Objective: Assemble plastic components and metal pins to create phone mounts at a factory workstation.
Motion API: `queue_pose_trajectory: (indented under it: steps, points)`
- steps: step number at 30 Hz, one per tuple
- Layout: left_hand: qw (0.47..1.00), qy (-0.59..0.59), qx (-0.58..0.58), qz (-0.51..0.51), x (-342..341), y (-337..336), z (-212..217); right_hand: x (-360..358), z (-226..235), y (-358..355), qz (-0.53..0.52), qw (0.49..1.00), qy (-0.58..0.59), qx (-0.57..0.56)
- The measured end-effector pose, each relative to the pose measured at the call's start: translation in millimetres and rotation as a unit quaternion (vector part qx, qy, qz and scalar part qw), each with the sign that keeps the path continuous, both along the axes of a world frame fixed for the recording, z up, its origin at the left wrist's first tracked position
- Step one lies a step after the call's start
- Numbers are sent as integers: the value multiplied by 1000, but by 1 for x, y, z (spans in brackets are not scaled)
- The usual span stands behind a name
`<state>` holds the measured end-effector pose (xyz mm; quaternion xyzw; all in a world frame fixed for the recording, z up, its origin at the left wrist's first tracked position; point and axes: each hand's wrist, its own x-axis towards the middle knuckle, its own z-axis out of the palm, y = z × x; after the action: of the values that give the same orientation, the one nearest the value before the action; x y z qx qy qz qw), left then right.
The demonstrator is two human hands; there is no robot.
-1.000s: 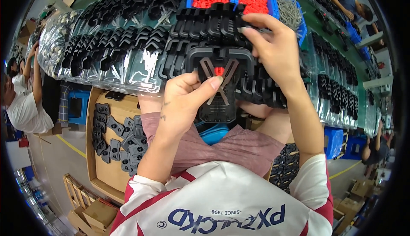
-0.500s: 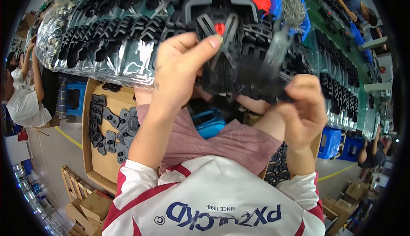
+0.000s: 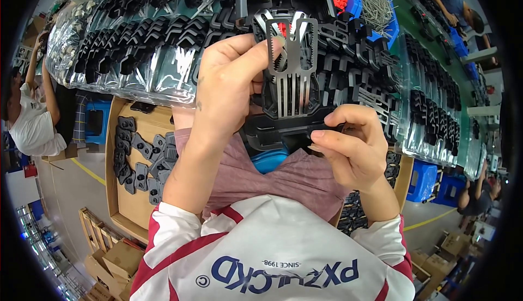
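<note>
Currently fitting step: left hand [image 3: 231,91] grips a black plastic frame [image 3: 283,44] held up above the workbench, thumb pressing a toothed grey metal plate [image 3: 291,64] into it. Right hand [image 3: 348,148] pinches the frame's lower edge. Next, likely seat the plate squarely.

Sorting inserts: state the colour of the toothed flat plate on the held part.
Silvery grey metal plate, head view.

The flat toothed plate [image 3: 289,55] looked like dull grey metal, set on a matt black plastic frame [image 3: 283,12]. At ten o'clock, black plastic parts [image 3: 152,34] lay on glossy, crinkled clear film [image 3: 174,74]; the box [image 3: 122,203] at eight o'clock was plain brown cardboard.
</note>
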<state>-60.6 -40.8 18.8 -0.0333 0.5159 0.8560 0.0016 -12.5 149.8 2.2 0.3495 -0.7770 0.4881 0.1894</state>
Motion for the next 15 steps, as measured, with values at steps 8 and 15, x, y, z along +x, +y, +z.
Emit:
queue_pose_trajectory:
  steps: [8, 15]
  points:
    - [996, 22, 81, -32, 0, -9, -7, -3, -1, -2, -5, 1000, 3, -7]
    - [992, 115, 28, -39, 12, -1, -7, -4, 0, -1, -3, 1000, 10, -15]
